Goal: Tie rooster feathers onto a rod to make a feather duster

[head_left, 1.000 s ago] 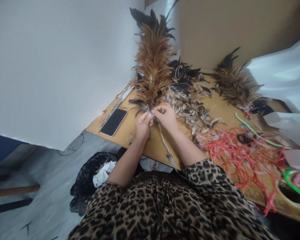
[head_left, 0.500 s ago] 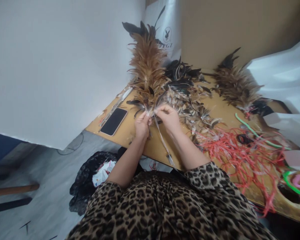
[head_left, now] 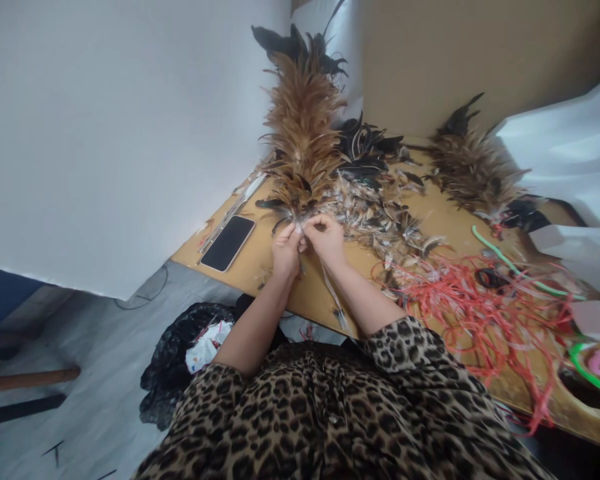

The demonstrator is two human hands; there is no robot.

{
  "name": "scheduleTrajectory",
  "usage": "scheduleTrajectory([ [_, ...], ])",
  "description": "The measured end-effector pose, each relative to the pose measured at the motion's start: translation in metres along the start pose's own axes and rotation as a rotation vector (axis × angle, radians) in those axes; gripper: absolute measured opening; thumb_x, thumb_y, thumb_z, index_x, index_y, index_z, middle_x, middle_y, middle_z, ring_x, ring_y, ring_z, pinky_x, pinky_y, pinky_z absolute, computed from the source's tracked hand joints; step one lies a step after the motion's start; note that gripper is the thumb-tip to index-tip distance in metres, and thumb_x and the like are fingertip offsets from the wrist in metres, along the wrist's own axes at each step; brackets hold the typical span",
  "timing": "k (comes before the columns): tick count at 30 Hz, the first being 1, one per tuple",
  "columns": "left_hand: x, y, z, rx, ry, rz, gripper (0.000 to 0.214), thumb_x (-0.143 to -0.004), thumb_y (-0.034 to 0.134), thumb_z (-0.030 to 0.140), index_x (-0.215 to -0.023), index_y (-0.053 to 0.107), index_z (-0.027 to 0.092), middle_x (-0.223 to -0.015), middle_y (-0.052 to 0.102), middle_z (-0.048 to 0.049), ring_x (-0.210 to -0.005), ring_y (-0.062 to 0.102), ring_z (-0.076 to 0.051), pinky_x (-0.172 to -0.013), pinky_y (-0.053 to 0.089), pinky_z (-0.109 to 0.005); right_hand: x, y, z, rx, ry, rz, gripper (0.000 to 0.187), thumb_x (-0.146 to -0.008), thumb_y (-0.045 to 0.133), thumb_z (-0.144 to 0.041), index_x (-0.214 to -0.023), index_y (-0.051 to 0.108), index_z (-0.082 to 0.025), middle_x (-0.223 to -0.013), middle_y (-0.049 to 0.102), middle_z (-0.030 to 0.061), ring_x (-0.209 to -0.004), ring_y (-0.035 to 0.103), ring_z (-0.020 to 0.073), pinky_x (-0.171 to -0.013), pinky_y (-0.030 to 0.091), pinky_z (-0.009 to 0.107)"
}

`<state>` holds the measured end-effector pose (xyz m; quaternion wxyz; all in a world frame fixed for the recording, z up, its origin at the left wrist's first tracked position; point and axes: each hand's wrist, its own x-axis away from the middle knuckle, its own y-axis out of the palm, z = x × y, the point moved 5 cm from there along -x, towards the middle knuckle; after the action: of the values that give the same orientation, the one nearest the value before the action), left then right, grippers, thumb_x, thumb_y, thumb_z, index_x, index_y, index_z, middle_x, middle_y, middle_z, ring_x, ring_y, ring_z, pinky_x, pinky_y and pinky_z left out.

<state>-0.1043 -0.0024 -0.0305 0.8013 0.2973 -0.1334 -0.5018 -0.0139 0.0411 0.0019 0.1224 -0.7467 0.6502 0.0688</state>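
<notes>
My left hand (head_left: 287, 250) is closed around the base of a tall feather duster-like bundle (head_left: 305, 127), brown along its length with black feathers at the top. Close beside it, my right hand (head_left: 326, 238) pinches at the same base, thumb and forefinger together; what lies between those fingertips is too small to make out. A pale, clear strand (head_left: 336, 297) runs from beneath my right hand down to the table edge. To the right of the bundle lies a heap of loose brown and white feathers (head_left: 373, 213), with black feathers (head_left: 363, 147) behind it.
A phone (head_left: 229, 243) rests left of my hands on the wooden table (head_left: 260, 267). On the right are tangled red strings (head_left: 460, 293), a green strip (head_left: 505, 263), a second feather bundle (head_left: 475, 167) and a hole (head_left: 583, 387). A black bag (head_left: 167, 373) sits on the floor.
My right hand has moved left and closer to my left hand at the base. The bundle has straightened slightly, its top shifting right and up.
</notes>
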Motion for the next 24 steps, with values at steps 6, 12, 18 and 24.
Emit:
scheduleTrajectory([
  [6, 0.0, -0.001, 0.004, 0.046, -0.01, 0.024, 0.03, -0.061, 0.079, 0.034, -0.076, 0.064, 0.013, -0.058, 0.051, 0.003, -0.047, 0.036, -0.002, -0.041, 0.023, -0.016, 0.002, -0.007, 0.01, -0.281, 0.302, -0.155, 0.043, -0.047, 0.083, -0.04, -0.074, 0.056, -0.019, -0.062, 0.059, -0.0038, -0.056, 0.053, 0.0099, -0.057, 0.043, 0.024],
  [12, 0.004, 0.004, 0.004, 0.042, -0.014, -0.008, 0.03, -0.061, 0.079, 0.034, -0.075, 0.065, 0.013, -0.059, 0.051, 0.0026, -0.047, 0.038, -0.002, -0.041, 0.023, -0.015, 0.005, -0.008, 0.001, -0.344, 0.31, -0.247, 0.041, -0.047, 0.083, -0.046, -0.064, 0.058, -0.018, -0.059, 0.062, -0.0018, -0.056, 0.056, 0.0105, -0.06, 0.046, 0.025],
  [18, 0.01, 0.011, 0.005, -0.078, 0.028, -0.091, 0.03, -0.068, 0.075, 0.039, -0.081, 0.068, 0.013, -0.059, 0.05, 0.0023, -0.048, 0.036, -0.003, -0.042, 0.024, -0.017, 0.001, -0.008, 0.003, -0.345, 0.276, -0.154, 0.043, -0.046, 0.082, -0.048, -0.058, 0.053, -0.019, -0.053, 0.058, -0.0042, -0.048, 0.05, 0.0088, -0.051, 0.043, 0.023],
  [24, 0.012, 0.009, 0.002, -0.132, 0.035, -0.103, 0.036, -0.066, 0.076, 0.037, -0.093, 0.07, 0.014, -0.053, 0.045, 0.0047, -0.047, 0.033, -0.003, -0.045, 0.027, -0.017, -0.001, -0.01, 0.012, -0.411, 0.352, -0.152, 0.043, -0.045, 0.083, -0.043, -0.059, 0.05, -0.019, -0.052, 0.054, -0.006, -0.047, 0.05, 0.0079, -0.048, 0.044, 0.021],
])
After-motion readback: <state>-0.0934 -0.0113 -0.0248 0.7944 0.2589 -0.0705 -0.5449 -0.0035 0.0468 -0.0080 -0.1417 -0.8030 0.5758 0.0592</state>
